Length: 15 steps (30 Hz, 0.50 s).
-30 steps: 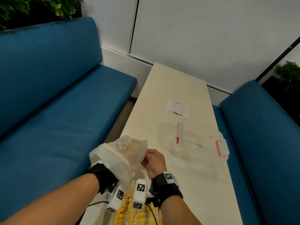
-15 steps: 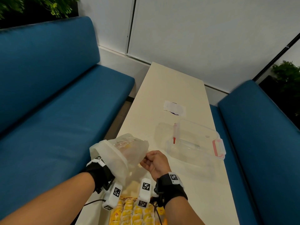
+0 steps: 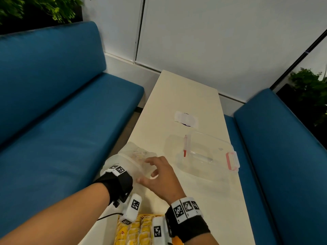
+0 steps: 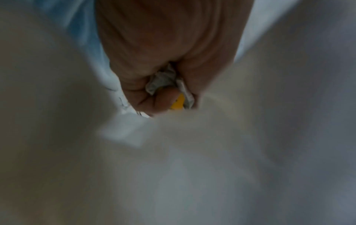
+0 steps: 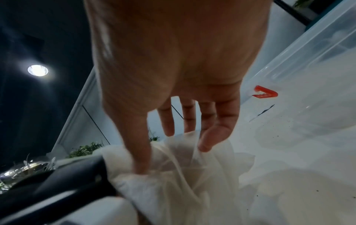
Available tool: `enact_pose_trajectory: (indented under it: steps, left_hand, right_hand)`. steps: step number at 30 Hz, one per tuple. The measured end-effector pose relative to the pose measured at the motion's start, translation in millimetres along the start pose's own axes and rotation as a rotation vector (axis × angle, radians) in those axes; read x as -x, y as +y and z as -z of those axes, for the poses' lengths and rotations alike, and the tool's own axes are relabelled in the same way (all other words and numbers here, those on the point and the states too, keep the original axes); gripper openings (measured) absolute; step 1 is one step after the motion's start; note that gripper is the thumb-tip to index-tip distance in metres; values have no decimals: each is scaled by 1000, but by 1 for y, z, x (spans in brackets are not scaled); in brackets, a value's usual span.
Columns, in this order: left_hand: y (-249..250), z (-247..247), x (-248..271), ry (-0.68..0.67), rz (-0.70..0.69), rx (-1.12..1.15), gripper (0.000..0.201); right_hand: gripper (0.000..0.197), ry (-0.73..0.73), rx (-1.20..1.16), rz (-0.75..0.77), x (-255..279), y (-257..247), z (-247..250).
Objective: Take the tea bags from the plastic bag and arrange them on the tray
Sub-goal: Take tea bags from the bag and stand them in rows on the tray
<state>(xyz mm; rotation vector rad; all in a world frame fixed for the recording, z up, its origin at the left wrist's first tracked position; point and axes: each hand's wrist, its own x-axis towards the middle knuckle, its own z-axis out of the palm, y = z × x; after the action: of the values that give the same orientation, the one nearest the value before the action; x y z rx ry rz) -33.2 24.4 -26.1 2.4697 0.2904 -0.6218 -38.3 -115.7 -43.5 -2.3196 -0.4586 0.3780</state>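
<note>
Tray: the shallow tray packed with rows of yellow-wrapped tea bags [image 3: 139,230] sits nearest me, just behind both wrists, already well filled by my reading.
Left hand: my left hand [image 4: 163,73] is buried inside the thin, milky translucent plastic bag [image 3: 131,161], fist curled tight on a crumpled white-and-yellow tea bag [image 4: 173,89].
Right hand: my right hand [image 3: 159,175] is spread, fingers [image 5: 167,120] straight and apart, thumb and little finger touching the bag's film beside my left wrist; it grips nothing.
Risk, bag: with the right hand not pinching the mouth, I judge the film could ride out with my left fist and drag along, spilling whatever remains inside.
Risk, tea bag: squeezed that hard, the wrapper may crease or tear.
Risk, tray: my wrists hang over the rows; a low return could knock them askew.
Beyond the hands: a clear plastic lidded box with pink clips [image 3: 208,152] rests on the cream tabletop [image 3: 184,92], apart from both hands.
</note>
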Motion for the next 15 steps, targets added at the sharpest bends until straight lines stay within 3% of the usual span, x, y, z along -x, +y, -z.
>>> enact_pose_trajectory:
  steps: [1, 3, 4, 7, 11, 15]
  left_hand:
    - [0, -3, -4, 43, -2, 84, 29]
    - [-4, -6, -6, -34, 66, 125, 16]
    - [-4, -8, -10, -82, 112, 152, 20]
    - [-6, -8, -15, -47, 96, 445, 14]
    - [-28, -1, 2, -42, -52, 616, 29]
    - [-38, 6, 26, -256, -191, 1177, 20]
  right_hand:
    - [35, 41, 19, 8, -4, 0, 0]
    - [12, 147, 67, -2, -10, 2, 2]
    - [10, 198, 91, -25, -13, 4, 5]
    - [11, 318, 106, -111, -18, 7, 23]
    - [11, 334, 68, -135, -24, 5, 37]
    - [11, 314, 105, -89, -27, -3, 34]
